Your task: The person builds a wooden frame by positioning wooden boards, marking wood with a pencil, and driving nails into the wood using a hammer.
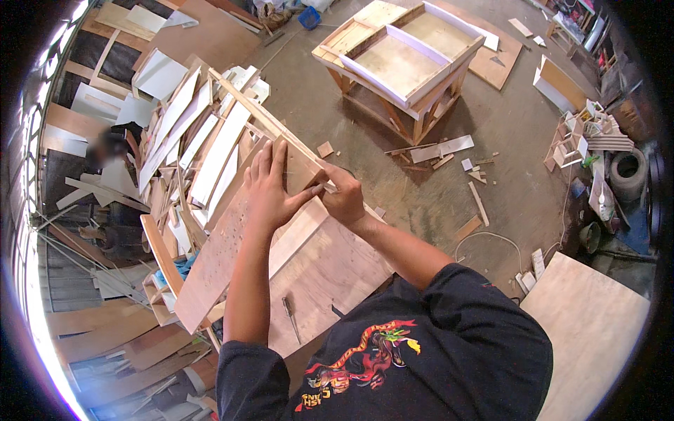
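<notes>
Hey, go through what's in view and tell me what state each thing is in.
Left hand: open, fingers extended, on the plank.
Right hand: fingers curled by the wood's edge; exact grip unclear.
Brown plank: under the left hand.
Screwdriver-like tool: lying loose, untouched.
Wooden unit: standing on the floor.
Offcuts: heaped loosely.

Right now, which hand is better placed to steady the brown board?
Probably the left hand: it lies spread on the brown board, while the right hand is curled by the narrow wooden strip.
</notes>
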`<state>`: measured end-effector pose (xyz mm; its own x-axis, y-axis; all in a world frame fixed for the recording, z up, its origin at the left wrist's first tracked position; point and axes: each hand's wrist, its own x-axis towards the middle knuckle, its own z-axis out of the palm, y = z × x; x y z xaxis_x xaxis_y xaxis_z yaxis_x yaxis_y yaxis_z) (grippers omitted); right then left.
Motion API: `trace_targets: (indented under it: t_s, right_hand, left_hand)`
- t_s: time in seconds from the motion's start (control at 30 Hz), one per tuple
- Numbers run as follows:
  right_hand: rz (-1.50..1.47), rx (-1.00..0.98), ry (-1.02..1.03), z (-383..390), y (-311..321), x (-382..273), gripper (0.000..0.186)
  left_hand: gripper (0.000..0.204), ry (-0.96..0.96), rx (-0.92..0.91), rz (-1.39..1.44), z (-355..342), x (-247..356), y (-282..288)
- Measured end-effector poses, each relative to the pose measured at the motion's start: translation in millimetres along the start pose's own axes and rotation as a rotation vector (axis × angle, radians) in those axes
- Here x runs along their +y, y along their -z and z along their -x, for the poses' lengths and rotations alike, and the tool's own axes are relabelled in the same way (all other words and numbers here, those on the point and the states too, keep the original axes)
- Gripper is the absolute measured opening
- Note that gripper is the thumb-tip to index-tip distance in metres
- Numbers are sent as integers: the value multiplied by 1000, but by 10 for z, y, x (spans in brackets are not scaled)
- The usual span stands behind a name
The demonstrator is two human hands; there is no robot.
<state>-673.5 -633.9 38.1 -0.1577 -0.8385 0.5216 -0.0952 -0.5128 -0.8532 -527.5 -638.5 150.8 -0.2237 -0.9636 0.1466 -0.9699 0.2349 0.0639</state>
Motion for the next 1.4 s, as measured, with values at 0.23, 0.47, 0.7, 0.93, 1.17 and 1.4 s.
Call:
trace_targets:
  t_s: [0.23, 0.47, 0.7, 0.93, 1.17, 1.4]
  right_hand:
    - [-42, -23, 60, -22, 1, 124, 55]
    - [-109, -13, 67, 3, -18, 221, 60]
    - [-70, -30, 91, -23, -13, 246, 61]
    - [-91, -39, 21, 50, -30, 236, 60]
    - [65, -42, 67, -37, 27, 114, 49]
    - [148, -98, 64, -91, 58, 58, 58]
  left_hand:
    - [111, -8, -5, 28, -49, 12, 53]
    - [106, -42, 2, 93, -73, -5, 69]
    - [108, -11, -19, 67, -71, 8, 72]
    - [86, 117, 75, 214, 56, -708, 217]
    - [62, 636, -368, 167, 447, -1083, 408]
    - [83, 686, -37, -50, 928, -1044, 996]
